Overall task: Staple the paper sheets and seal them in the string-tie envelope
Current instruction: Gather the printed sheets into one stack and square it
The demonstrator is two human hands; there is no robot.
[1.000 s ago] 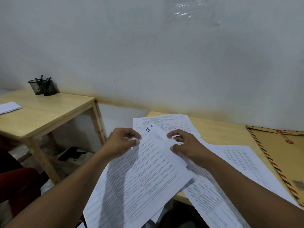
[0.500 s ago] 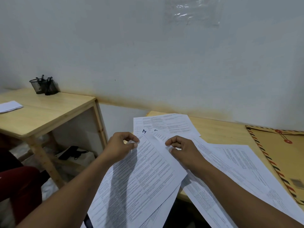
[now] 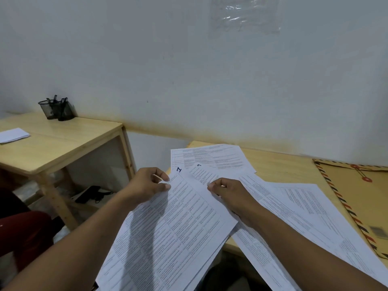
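Two hands pinch white printed sheets: left hand (image 3: 150, 183) grips the numbered top sheet (image 3: 178, 223), right hand (image 3: 227, 192) the one beneath, brown string-tie envelope (image 3: 357, 198) far right, nearer right hand.

Pale white wall (image 3: 147, 59) with a clear plastic sheet (image 3: 245, 15) taped high, light wooden side table (image 3: 63, 143) left below it, black mesh pen holder (image 3: 55, 109) on the table's far edge, a dark pouch (image 3: 90, 194) on its lower shelf
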